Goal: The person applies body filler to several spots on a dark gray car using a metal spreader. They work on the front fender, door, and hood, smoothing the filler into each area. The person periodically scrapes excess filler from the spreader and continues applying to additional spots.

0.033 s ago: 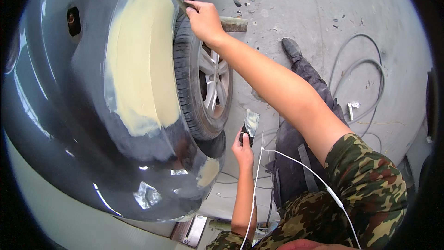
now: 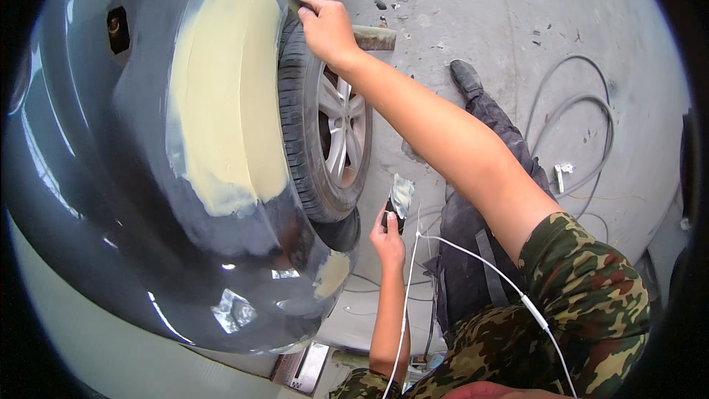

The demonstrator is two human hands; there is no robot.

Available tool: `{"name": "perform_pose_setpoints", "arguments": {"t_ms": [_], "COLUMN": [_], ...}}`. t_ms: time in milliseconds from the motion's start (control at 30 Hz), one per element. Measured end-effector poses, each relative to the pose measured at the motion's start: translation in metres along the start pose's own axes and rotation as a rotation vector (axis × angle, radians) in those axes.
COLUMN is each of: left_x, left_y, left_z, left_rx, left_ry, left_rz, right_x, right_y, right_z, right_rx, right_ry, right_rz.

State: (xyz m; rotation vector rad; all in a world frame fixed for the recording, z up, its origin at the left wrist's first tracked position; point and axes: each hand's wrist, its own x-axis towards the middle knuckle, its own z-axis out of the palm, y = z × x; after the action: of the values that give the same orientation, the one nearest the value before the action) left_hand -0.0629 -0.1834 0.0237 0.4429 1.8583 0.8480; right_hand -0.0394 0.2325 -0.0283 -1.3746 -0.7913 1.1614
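Pale yellow body filler (image 2: 227, 96) covers a long, curved patch on the dark grey car panel (image 2: 133, 199) above the wheel arch. Fingers closed, my right hand (image 2: 327, 29) pinches a thin putty spreader (image 2: 294, 4). The spreader's blade lies at the upper right edge of the patch, by the arch; I cannot tell whether it touches. Lower down, beside the wheel, my left hand (image 2: 389, 242) grips a putty knife (image 2: 399, 198) by its dark part. Its blade points up and is smeared with pale filler.
The wheel (image 2: 340, 125) stands between the panel and my legs. A smaller filler patch (image 2: 332, 275) is lower on the panel. A grey hose (image 2: 607, 114) coils on the floor at right. A white cable (image 2: 473, 255) hangs before my body. Dark chips (image 2: 380, 3) litter the floor.
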Motion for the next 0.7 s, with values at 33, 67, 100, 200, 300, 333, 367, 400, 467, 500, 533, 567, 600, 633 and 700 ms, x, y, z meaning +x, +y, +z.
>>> {"name": "perform_pose_setpoints", "arguments": {"t_ms": [33, 67, 100, 200, 300, 333, 367, 400, 467, 500, 533, 567, 600, 633, 700], "left_x": [-0.003, -0.004, -0.007, -0.011, -0.012, -0.013, -0.013, -0.014, -0.015, -0.015, -0.016, -0.017, -0.018, -0.019, -0.021], "left_y": [-0.001, -0.001, -0.002, -0.004, -0.008, -0.009, -0.011, -0.012, -0.014, -0.015, -0.015, -0.015, -0.014, -0.014, -0.013], "left_z": [0.001, 0.002, 0.003, 0.005, 0.006, 0.006, 0.006, 0.007, 0.008, 0.009, 0.01, 0.011, 0.012, 0.014, 0.017], "left_rx": [0.02, 0.022, 0.026, 0.038, 0.017, 0.004, -0.004, -0.016, -0.016, -0.024, -0.018, -0.016, -0.012, -0.022, -0.04], "left_ry": [0.022, 0.036, 0.041, 0.048, 0.04, 0.041, 0.039, 0.032, 0.04, 0.035, 0.04, 0.039, 0.041, 0.04, 0.041], "left_rz": [-0.075, -0.09, -0.1, -0.103, -0.086, -0.113, -0.117, -0.095, -0.124, -0.102, -0.124, -0.122, -0.117, -0.126, -0.117], "right_x": [0.004, 0.007, 0.01, 0.018, 0.027, 0.031, 0.034, 0.038, 0.045, 0.048, 0.05, 0.052, 0.052, 0.052, 0.047], "right_y": [0.0, -0.001, -0.001, -0.002, -0.003, -0.003, -0.003, -0.004, -0.005, -0.006, -0.007, -0.009, -0.011, -0.013, -0.018], "right_z": [0.001, 0.001, 0.002, 0.004, 0.006, 0.007, 0.007, 0.007, 0.005, 0.004, 0.003, 0.001, 0.0, -0.002, -0.007], "right_rx": [0.003, 0.007, 0.011, -0.005, 0.044, 0.066, 0.052, 0.039, 0.047, 0.056, 0.035, -0.016, 0.001, -0.003, -0.051], "right_ry": [-0.006, -0.006, 0.005, 0.018, 0.021, 0.022, 0.03, 0.038, 0.029, 0.039, 0.049, 0.075, 0.068, 0.033, 0.014], "right_rz": [0.002, 0.023, 0.073, 0.006, 0.026, 0.039, 0.036, 0.036, 0.102, 0.068, 0.075, 0.13, 0.142, 0.105, 0.106]}}
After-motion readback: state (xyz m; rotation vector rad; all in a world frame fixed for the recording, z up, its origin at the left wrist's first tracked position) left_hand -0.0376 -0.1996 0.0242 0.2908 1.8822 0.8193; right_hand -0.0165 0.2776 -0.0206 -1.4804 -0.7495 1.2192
